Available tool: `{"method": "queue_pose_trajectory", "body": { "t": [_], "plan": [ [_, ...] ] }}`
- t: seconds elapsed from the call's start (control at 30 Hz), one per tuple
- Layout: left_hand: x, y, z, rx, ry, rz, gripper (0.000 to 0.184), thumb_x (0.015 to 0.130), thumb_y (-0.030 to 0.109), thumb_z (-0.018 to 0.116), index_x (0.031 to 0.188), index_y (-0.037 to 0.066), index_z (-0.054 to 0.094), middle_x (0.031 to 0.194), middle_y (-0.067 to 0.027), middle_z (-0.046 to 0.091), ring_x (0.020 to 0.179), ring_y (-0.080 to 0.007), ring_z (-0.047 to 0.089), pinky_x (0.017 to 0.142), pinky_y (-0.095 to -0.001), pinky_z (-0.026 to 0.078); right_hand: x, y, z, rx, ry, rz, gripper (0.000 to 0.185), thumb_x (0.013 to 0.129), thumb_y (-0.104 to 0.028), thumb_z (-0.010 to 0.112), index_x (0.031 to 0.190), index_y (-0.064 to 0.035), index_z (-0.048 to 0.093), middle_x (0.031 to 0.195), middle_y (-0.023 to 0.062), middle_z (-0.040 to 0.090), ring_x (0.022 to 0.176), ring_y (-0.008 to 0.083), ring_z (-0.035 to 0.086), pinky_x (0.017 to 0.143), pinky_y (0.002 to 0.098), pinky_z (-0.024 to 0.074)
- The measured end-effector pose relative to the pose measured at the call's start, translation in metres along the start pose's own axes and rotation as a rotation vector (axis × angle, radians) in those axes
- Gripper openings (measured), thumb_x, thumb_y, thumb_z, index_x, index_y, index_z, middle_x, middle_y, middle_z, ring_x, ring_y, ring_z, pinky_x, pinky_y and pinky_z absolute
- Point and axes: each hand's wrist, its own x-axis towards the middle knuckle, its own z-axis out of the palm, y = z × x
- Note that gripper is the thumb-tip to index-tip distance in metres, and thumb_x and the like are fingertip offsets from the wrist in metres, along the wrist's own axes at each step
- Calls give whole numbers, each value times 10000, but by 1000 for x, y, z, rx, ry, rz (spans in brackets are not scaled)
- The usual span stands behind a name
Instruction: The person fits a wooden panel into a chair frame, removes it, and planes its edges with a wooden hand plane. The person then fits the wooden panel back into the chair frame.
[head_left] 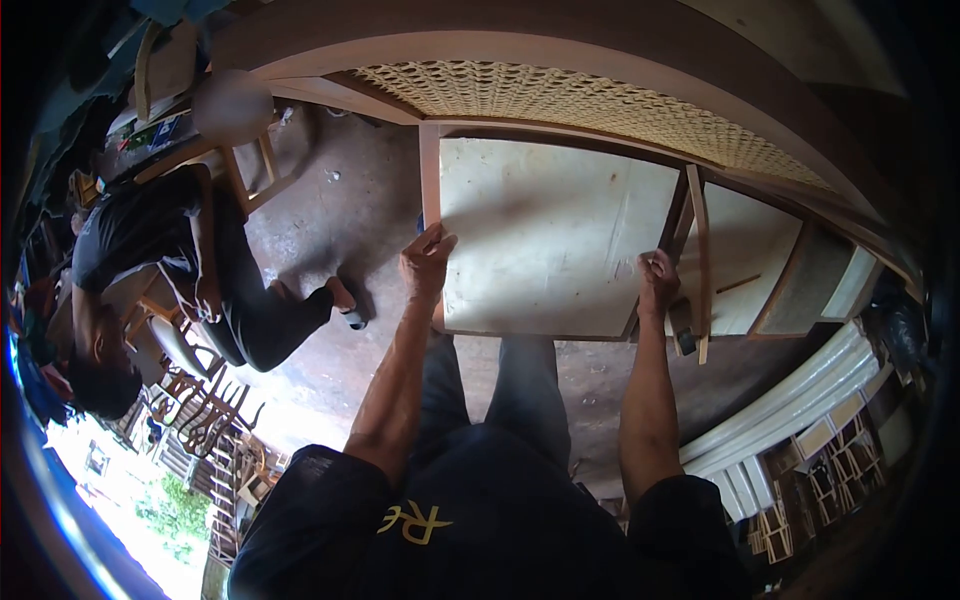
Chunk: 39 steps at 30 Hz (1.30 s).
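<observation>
A pale panel [550,240] set in a brown wooden frame [431,170] lies in front of me. At the panel's left side, my left hand [427,262] is closed around the edge of the frame. My right hand [657,282] is closed with curled fingers near the panel's right edge, by a wooden divider. What its fingers hold, if anything, is hidden. Just right of that wrist is a dark rounded object [682,325], its kind unclear. A narrow wooden strip [700,265] runs close by. Above the panel stretches a woven cane section [560,95] inside a curved wooden rail [480,50].
To the left, another person [180,260] in dark clothes bends beside wooden chair parts [200,410]. Long white rolls or sheets [790,400] lie at the right, with wooden frames [835,460] beyond. Concrete floor [340,200] shows between me and that person.
</observation>
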Motion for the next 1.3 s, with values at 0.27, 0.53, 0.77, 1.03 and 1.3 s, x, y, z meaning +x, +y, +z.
{"method": "queue_pose_trajectory", "body": {
  "t": [0.27,0.53,0.77,1.03,1.3],
  "plan": [
    [8,-25,6,-120,4,7,374,771,138,783,1128,48,720,955,-68,738,887,-114,668,800,-262,503,1,4,3,-79,34,-76,435,729,-178,841,1073,29,675,971,91,707,894,186,676,830,300,527],
    [4,-15,4,-90,-1,-15,369,774,120,782,1129,46,720,976,-60,735,882,-114,664,798,-263,500,2,8,2,-2,23,-24,437,720,-168,840,1090,3,681,1001,88,701,923,189,668,851,307,527],
    [5,-11,3,-76,-13,-29,317,770,153,774,1064,42,732,846,0,705,814,-71,627,745,-242,478,5,21,0,-35,20,-31,435,739,-222,825,1084,0,681,996,80,689,942,189,654,877,311,513],
    [3,-6,-1,-105,-45,-28,295,790,143,742,1067,44,730,850,9,706,810,-72,624,748,-242,478,2,6,-1,-3,-19,-9,345,752,-101,785,1059,11,674,955,49,653,901,168,622,846,287,482],
    [8,-18,0,-81,-59,21,332,795,163,754,1111,62,726,988,-73,748,893,-105,671,788,-262,510,-1,-8,2,-27,-5,21,387,739,-113,790,1077,27,667,964,74,663,898,181,629,829,294,492]
  ]
}}
